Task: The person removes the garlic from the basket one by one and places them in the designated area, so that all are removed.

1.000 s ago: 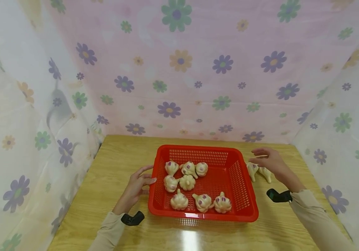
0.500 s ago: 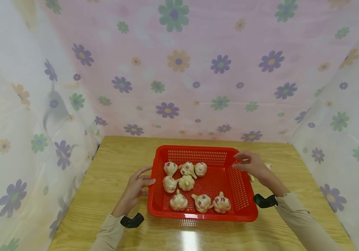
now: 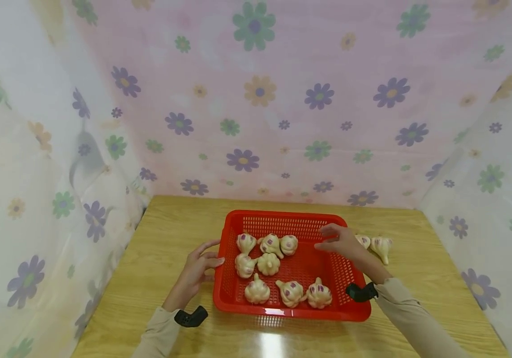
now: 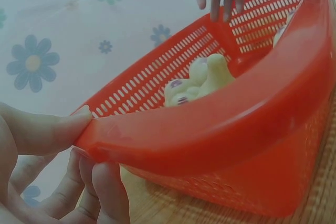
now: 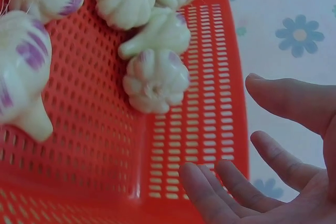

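Observation:
My left hand (image 3: 193, 268) holds the left rim of a red plastic basket (image 3: 291, 311). In the left wrist view its thumb lies on top of the rim (image 4: 210, 129) and its fingers curl beneath. Over the right part of the basket hovers my right hand (image 3: 344, 244), empty, thumb and fingers spread apart in the right wrist view. Several garlic bulbs (image 3: 257, 290), cream with purple patches, lie inside, mostly toward the left and front. The right hand's closest bulb in its wrist view is one (image 5: 156, 81) by the slotted back wall.
Two more garlic bulbs, one of them (image 3: 381, 244) fully visible, lie on the wooden table (image 3: 170, 223) right of the basket. The right forearm passes over the basket's right rim. A flowered cloth (image 3: 282, 99) encloses the back and sides.
My right hand has moved left from above the two bulbs on the table to over the basket, uncovering those bulbs. The left hand stays at the rim, and the basket stays in place.

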Demonstrator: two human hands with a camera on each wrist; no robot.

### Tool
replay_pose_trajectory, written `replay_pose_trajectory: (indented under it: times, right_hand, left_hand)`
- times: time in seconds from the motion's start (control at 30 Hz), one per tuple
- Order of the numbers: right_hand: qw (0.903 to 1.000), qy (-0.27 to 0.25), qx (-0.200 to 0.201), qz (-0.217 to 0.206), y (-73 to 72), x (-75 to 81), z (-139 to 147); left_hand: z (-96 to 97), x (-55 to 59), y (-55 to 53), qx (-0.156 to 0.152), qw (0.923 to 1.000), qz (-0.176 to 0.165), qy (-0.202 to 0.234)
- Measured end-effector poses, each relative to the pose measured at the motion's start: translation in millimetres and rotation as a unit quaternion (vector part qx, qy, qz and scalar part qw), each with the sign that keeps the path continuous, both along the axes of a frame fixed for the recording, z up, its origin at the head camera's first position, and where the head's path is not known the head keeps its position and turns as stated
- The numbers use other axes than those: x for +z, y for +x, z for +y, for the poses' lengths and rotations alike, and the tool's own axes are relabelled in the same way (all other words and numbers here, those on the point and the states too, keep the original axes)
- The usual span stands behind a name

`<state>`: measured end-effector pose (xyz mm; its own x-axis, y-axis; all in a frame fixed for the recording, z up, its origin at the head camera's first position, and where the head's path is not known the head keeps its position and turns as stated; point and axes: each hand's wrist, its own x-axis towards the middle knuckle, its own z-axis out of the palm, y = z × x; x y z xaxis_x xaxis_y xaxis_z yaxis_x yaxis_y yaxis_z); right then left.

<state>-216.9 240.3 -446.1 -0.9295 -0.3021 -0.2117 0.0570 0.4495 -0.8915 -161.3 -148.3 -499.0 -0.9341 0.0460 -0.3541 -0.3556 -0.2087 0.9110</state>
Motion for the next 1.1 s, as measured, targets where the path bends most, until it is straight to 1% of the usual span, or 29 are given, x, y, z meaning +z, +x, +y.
replay_pose_trajectory:
  times: [0.1, 0.23, 0.37, 0.5, 0.67, 0.73, 0.83, 1.1]
  right_hand:
    - [1.0, 0.003, -0.001, -0.006, -1.4, -4.8, -7.4]
    - [0.9997, -0.002, -0.015, -0.021, -5.5, -14.7, -18.6]
    - [0.9981, -0.012, -0.04, -0.045, -10.9, -26.0, -31.8]
    - [0.9957, -0.013, -0.068, -0.061, -14.6, -36.3, -44.4]
    - [0.9938, -0.017, -0.074, -0.081, -15.4, -50.8, -55.4]
    - [0.9938, -0.017, -0.074, -0.082, -15.6, -56.2, -59.5]
    - [0.993, -0.013, -0.084, -0.082, -17.8, -62.6, -67.2]
    - [0.9928, 0.008, -0.097, -0.069, -23.3, -71.3, -78.6]
  left_hand:
    - [0.5, -0.7, 1.7, -0.001, 1.0, -0.001, 0.003]
    - [0.4, -0.4, 0.7, 0.003, 1.0, 0.001, 0.005]
    - [-0.5, 0.9, -1.4, 0.011, 0.9999, 0.003, -0.008]
    - [-1.1, -0.1, -2.6, 0.011, 0.9998, 0.0, -0.015]
    - [0.5, -2.3, -1.2, 0.014, 0.9998, 0.0, -0.011]
    - [1.3, -2.6, -0.1, 0.014, 0.9999, 0.002, -0.008]
    - [1.6, -2.8, 0.9, 0.014, 0.9999, 0.002, -0.003]
    - [0.1, -1.5, 1.7, 0.011, 0.9999, 0.006, -0.001]
